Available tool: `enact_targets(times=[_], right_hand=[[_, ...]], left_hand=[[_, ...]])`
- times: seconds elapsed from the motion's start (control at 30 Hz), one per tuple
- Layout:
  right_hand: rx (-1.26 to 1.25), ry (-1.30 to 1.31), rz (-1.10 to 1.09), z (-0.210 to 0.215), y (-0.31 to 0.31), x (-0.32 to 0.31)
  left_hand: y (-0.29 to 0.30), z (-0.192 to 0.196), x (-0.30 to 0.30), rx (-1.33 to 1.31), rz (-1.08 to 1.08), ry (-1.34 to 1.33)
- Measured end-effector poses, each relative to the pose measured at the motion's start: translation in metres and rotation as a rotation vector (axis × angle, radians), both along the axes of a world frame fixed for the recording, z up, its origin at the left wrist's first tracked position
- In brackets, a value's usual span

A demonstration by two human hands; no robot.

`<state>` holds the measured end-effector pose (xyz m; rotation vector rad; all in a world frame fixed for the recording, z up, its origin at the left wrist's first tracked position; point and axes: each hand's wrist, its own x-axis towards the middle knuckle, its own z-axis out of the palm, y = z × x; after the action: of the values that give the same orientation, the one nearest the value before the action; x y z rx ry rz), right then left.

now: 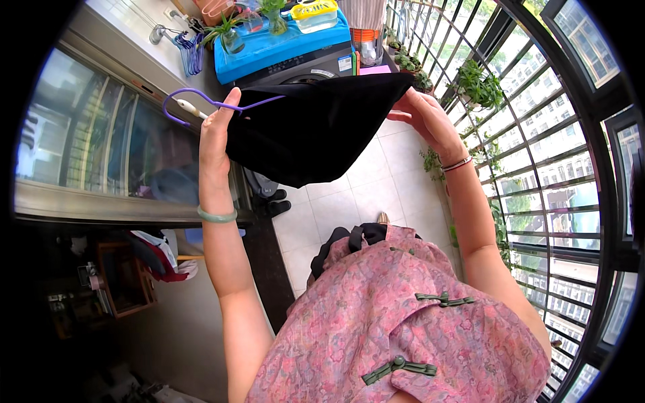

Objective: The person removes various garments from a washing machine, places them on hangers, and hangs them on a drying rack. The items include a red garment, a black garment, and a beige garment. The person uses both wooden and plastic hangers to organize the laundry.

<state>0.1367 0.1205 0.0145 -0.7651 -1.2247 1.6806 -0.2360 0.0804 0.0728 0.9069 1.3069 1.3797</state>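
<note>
from here i see the left hand (pixel 216 138) closed on the purple hanger (pixel 262 103) near its hook, one digit upright, the other fingers hidden. the black cloth (pixel 316 131) hangs between both hands, held wide, seemingly to spread it about the hanger. the right hand (pixel 430 121) pinches its corner, lower fingers loose.
</note>
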Motion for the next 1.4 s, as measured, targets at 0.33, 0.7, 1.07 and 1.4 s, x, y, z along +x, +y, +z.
enact_targets(times=[0.33, 0.7, 1.07, 1.4], right_hand=[[-0.115, 0.295, -0.139, 0.022, -0.002, 0.001], [1.125, -1.186, -0.762, 0.062, -0.036, -0.042], [1.297, -1.035, -0.417, 0.049, -0.019, -0.087], [1.353, -1.18, -0.214, 0.078, -0.002, -0.042]], left_hand=[[-0.011, -0.009, -0.002, 0.073, 0.105, 0.271], [-0.012, -0.009, 0.038, -0.036, 0.017, 0.311], [-0.024, 0.006, 0.067, 0.242, -0.127, 0.448], [-0.029, -0.018, 0.012, 0.113, 0.15, 0.98]])
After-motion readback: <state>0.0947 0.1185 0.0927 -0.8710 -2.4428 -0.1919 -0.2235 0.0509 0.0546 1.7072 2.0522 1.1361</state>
